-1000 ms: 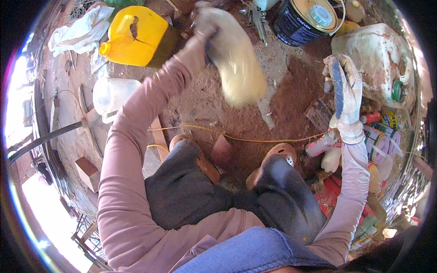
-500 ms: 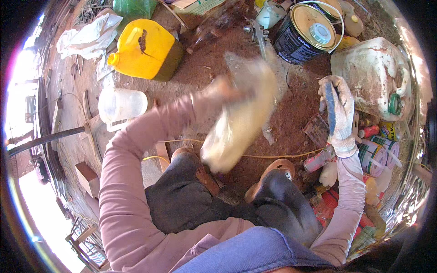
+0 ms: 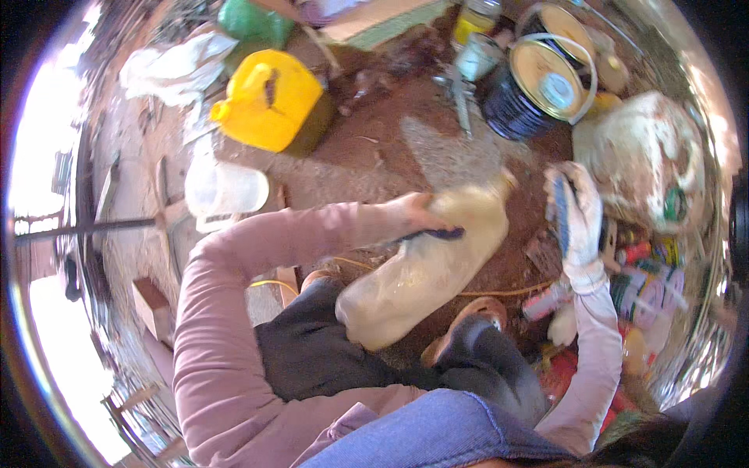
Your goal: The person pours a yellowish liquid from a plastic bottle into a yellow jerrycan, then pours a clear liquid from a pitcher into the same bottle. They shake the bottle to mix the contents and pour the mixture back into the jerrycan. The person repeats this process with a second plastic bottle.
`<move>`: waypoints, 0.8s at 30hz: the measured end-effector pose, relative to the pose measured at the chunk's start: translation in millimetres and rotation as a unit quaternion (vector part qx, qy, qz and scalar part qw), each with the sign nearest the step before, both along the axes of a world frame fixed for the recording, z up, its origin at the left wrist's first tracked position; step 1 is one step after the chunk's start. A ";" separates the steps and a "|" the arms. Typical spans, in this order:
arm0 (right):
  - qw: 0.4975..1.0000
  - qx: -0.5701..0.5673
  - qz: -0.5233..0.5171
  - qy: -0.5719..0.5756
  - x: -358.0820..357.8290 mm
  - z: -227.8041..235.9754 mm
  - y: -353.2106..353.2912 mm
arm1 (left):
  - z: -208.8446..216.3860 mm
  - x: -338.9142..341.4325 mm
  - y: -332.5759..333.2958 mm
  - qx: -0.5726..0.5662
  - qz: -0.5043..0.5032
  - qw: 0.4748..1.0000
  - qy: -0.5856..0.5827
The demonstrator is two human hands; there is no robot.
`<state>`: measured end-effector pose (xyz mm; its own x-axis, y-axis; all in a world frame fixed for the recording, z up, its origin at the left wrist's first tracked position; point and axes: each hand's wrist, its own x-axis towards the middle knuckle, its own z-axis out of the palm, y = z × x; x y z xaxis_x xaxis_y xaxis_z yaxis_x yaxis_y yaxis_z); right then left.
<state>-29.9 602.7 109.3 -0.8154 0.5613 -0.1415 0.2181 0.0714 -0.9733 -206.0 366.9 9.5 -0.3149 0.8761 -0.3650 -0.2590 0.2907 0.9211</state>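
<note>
My left hand [image 3: 417, 214] grips a cloudy, cream-coloured plastic bag or glove [image 3: 421, 273] that hangs down toward my knees; a dark strip [image 3: 437, 233] shows where the fingers close on it. My right hand [image 3: 577, 222] wears a white work glove with blue trim and is held up at the right, fingers together, beside the bag's upper end. Whether it holds anything is not clear. Both arms are in pink sleeves. My dark-trousered legs [image 3: 328, 359] and a brown sandal [image 3: 468, 324] are below the bag.
On the red dirt ground lie a yellow jerrycan [image 3: 269, 101], a clear plastic jug [image 3: 222, 191], a dark paint tin with a tan lid [image 3: 538, 86], a large dirty white container [image 3: 644, 156], white cloth [image 3: 172, 62], and bottles and packets at the right [image 3: 647, 288].
My left hand has swung the bag down from high in front of me to hang over my knees. The gloved right hand has stayed at the right, shifting slightly lower.
</note>
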 end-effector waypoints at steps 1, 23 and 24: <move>1.000 0.001 -0.022 0.017 1.3 -5.8 2.3 | -0.9 -13.7 4.4 -0.020 0.004 1.000 -0.020; 0.998 0.054 0.002 0.033 4.1 -10.6 -10.8 | 40.7 -52.8 14.7 0.070 0.065 0.995 -0.010; 1.000 0.019 0.004 0.015 -0.5 0.5 -18.5 | 20.6 -19.9 8.8 0.134 0.005 0.967 0.218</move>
<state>-30.4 584.1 109.8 -0.8237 0.5590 -0.0949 0.1872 0.1102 -0.9761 -225.9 375.7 30.1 -0.3962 0.9171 0.0448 0.1702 0.0254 0.9851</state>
